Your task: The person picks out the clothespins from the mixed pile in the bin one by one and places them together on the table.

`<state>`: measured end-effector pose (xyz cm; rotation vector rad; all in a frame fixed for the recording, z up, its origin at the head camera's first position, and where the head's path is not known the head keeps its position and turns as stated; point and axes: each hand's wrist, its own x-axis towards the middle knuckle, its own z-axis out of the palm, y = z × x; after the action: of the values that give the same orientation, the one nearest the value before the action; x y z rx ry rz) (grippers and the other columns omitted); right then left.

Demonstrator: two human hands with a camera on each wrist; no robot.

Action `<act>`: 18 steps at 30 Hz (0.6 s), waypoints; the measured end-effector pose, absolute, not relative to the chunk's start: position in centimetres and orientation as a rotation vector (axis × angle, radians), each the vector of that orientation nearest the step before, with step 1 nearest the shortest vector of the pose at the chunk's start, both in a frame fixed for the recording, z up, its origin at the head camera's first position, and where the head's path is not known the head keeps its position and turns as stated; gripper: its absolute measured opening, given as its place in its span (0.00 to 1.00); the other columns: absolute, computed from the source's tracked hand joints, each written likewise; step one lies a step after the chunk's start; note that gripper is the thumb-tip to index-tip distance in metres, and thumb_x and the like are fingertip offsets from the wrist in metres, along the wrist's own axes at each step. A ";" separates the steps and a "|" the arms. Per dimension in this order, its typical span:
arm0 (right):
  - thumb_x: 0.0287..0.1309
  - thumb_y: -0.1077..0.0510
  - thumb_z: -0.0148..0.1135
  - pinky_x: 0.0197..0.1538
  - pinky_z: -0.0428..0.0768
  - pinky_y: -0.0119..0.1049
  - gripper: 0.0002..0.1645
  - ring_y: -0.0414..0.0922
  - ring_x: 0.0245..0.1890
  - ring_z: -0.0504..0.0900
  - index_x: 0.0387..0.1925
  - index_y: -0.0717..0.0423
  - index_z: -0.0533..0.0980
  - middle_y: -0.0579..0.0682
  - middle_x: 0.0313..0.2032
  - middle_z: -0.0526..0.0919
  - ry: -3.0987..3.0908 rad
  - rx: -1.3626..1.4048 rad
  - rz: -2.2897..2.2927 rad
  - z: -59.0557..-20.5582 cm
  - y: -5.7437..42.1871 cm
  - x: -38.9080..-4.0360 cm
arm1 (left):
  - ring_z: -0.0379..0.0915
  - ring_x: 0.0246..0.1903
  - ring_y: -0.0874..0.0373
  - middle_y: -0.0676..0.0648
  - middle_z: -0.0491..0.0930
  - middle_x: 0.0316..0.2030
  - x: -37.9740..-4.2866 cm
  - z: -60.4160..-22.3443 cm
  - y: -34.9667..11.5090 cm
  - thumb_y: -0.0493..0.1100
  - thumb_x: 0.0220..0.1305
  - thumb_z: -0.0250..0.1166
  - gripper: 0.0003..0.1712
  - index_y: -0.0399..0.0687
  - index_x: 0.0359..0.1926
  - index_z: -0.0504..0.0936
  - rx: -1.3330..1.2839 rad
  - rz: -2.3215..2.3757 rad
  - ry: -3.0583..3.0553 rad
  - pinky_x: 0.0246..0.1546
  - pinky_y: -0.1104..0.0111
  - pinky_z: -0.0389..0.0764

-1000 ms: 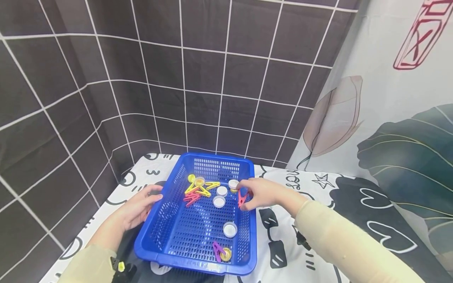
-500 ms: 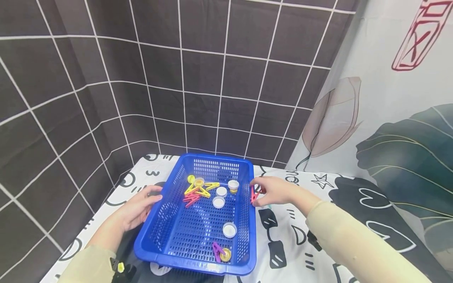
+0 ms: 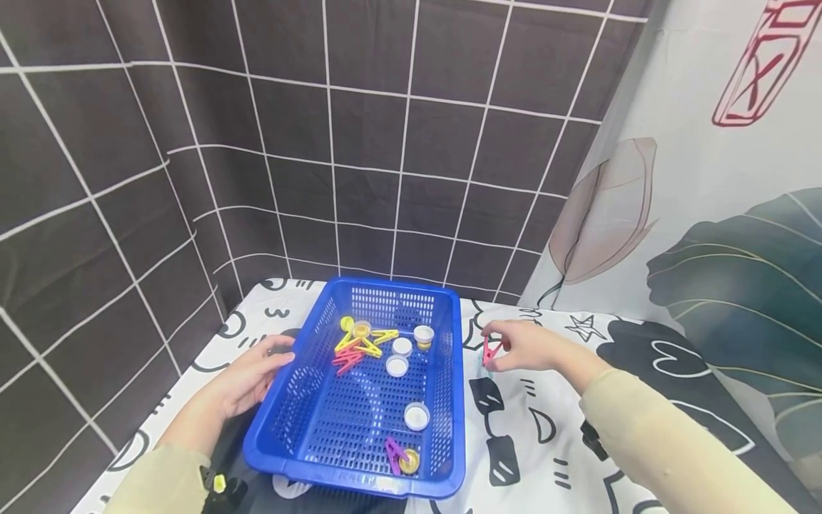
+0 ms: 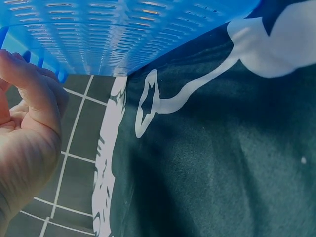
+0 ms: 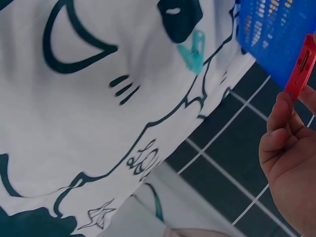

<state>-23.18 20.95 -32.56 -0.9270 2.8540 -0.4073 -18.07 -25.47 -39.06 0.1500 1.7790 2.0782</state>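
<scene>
Close to us, a purple clip lies inside the near end of the blue basket, and farther up our left hand, fingers loosely bent, touches the basket's left side (whether it grips there we cannot tell). Out to the basket's right, our right hand pinches a red clip above the patterned cloth, near a teal clip, and we judge a light pinch best, since squeezing hard could make it spring away. Toward the basket's far end lie yellow clips, then a gridded dark curtain.
</scene>
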 end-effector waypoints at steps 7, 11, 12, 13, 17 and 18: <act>0.42 0.43 0.67 0.30 0.72 0.35 0.35 0.41 0.28 0.71 0.52 0.56 0.72 0.44 0.28 0.74 2.856 -0.854 -0.414 -32.7 22.7 -23.3 | 0.81 0.29 0.55 0.44 0.81 0.36 -18.2 -39.1 -25.4 0.42 0.69 0.53 0.21 0.45 0.57 0.55 0.154 2.070 1.795 0.27 0.64 0.84; 0.42 0.45 0.68 0.31 0.72 0.36 0.34 0.41 0.28 0.71 0.52 0.55 0.72 0.46 0.28 0.74 2.852 -0.789 -0.446 -32.8 23.4 -23.4 | 0.81 0.30 0.55 0.44 0.81 0.36 -18.1 -39.0 -25.4 0.42 0.69 0.54 0.21 0.45 0.57 0.55 0.145 2.065 1.804 0.28 0.64 0.84; 0.42 0.45 0.68 0.31 0.72 0.36 0.34 0.41 0.29 0.71 0.52 0.55 0.72 0.46 0.28 0.75 2.850 -0.772 -0.454 -32.8 23.5 -23.4 | 0.81 0.30 0.55 0.45 0.81 0.36 -18.1 -39.0 -25.4 0.42 0.69 0.54 0.21 0.46 0.57 0.55 0.146 2.064 1.804 0.28 0.64 0.84; 0.42 0.45 0.68 0.31 0.73 0.36 0.34 0.41 0.29 0.72 0.52 0.55 0.72 0.47 0.28 0.75 2.846 -0.751 -0.467 -32.8 23.6 -23.4 | 0.81 0.30 0.55 0.45 0.81 0.36 -18.1 -39.0 -25.5 0.42 0.69 0.54 0.21 0.46 0.57 0.55 0.146 2.063 1.806 0.28 0.63 0.84; 0.41 0.45 0.68 0.31 0.73 0.36 0.35 0.42 0.29 0.72 0.52 0.55 0.72 0.46 0.28 0.75 2.848 -0.714 -0.473 -33.1 24.0 -23.5 | 0.81 0.30 0.56 0.45 0.81 0.37 -18.1 -39.2 -25.5 0.42 0.69 0.53 0.21 0.46 0.57 0.55 0.152 2.063 1.808 0.28 0.64 0.84; 0.41 0.45 0.68 0.30 0.73 0.36 0.35 0.42 0.28 0.72 0.52 0.56 0.72 0.46 0.28 0.75 2.851 -0.720 -0.463 -33.2 24.1 -23.5 | 0.81 0.30 0.56 0.45 0.81 0.37 -18.1 -39.2 -25.5 0.42 0.69 0.53 0.21 0.46 0.57 0.55 0.154 2.063 1.808 0.28 0.64 0.84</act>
<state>-23.52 24.12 -33.19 -0.7198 2.8508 -0.4631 -18.14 -25.51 -39.19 0.1541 1.8081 2.0635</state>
